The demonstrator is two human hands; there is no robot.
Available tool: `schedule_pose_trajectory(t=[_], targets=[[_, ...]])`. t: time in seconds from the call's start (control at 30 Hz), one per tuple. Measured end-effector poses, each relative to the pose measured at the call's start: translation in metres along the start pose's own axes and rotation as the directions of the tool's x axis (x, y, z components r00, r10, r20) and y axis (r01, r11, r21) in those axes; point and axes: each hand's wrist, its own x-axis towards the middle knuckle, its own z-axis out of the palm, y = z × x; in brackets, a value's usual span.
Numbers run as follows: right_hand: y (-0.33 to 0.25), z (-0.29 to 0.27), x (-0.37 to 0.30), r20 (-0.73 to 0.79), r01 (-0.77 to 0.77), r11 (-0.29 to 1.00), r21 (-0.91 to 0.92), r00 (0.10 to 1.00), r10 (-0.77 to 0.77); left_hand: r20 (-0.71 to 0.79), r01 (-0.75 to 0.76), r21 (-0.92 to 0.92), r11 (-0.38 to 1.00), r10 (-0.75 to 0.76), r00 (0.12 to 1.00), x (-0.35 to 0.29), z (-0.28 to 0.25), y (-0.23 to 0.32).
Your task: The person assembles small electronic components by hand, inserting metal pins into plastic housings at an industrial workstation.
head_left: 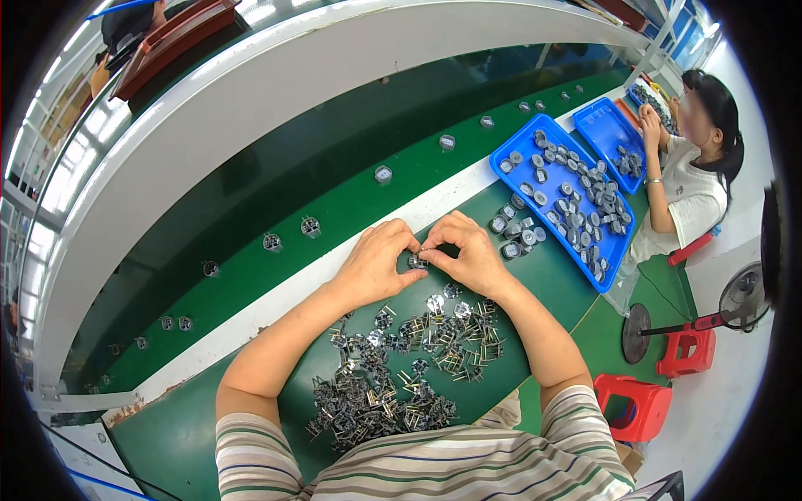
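Note:
Over the green table, my left hand [378,260] and my right hand [469,257] meet, with thumbs and fingertips closed around one small grey and metal part [418,261]. Fingers cover much of it, so its exact shape cannot be told. Below the hands, close to my body, lies a heap of shiny metal pieces with brass-coloured pins [376,392]. A looser spread of the same pinned pieces [464,342] reaches toward my right forearm. Several round grey housings [512,250] sit on the table right of my right hand.
A blue tray [520,135] of grey housings stands at the right, with a second blue tray [601,125] beyond. Spaced-out parts [311,226] sit on a green conveyor belt [347,196] ahead. A co-worker [697,188] sits at far right, near red stools [639,405] and a fan [742,288].

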Motion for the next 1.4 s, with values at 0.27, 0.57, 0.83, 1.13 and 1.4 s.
schedule_pose_trajectory(t=[0.27,0.57,0.83,1.13,1.4], targets=[[-0.011,0.003,0.000,-0.007,0.147,0.965,-0.216,0.988,-0.153,-0.061,-0.034,-0.016,0.999,0.033,0.998,0.000,0.001,0.000],[-0.020,0.007,0.001,0.012,0.130,0.958,-0.257,0.991,-0.131,-0.091,-0.021,-0.044,0.999,0.017,0.996,0.000,0.005,-0.003],[-0.012,0.010,-0.001,0.028,-0.044,0.998,-0.042,0.999,0.045,0.033,0.129,-0.070,0.989,-0.127,0.991,0.001,-0.001,-0.001],[-0.006,-0.063,-0.004,0.573,-0.112,0.988,0.106,0.819,0.031,-0.334,0.394,0.260,0.882,-0.301,0.894,0.008,-0.066,-0.035],[-0.016,-0.049,-0.002,0.407,-0.245,0.968,0.061,0.891,0.200,-0.408,0.364,0.545,0.755,-0.140,0.902,0.004,-0.063,-0.046]])
